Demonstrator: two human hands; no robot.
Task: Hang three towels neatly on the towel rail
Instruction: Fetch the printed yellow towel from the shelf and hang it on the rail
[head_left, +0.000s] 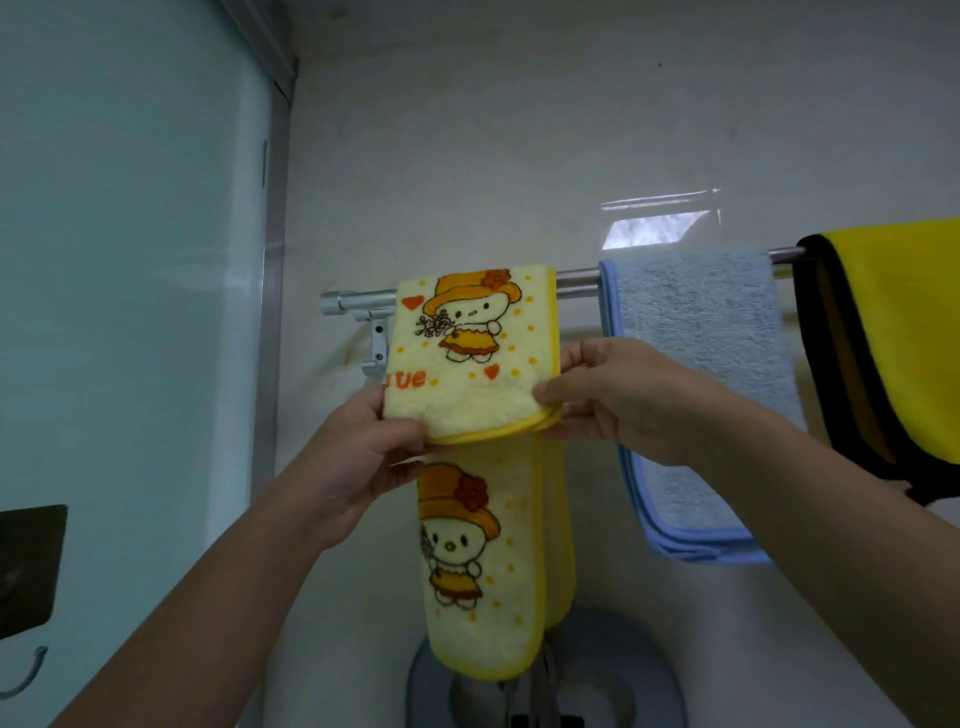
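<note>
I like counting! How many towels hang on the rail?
3: pale yellow cartoon-print terry towel at left; light blue terry towel in the middle; black-edged yellow towel at right, partly cropped.

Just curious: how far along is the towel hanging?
Two look done: the blue towel and the yellow-and-black towel drape over the rail. The cartoon towel hangs there too, left hand and right hand gripping its front edge. Left, probably: smooth it, let go.

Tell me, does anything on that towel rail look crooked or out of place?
Yes. The cartoon towel at the left end of the towel rail hangs unevenly: its front flap ends far higher than the part behind. The blue towel and yellow towel beside it look settled.
</note>
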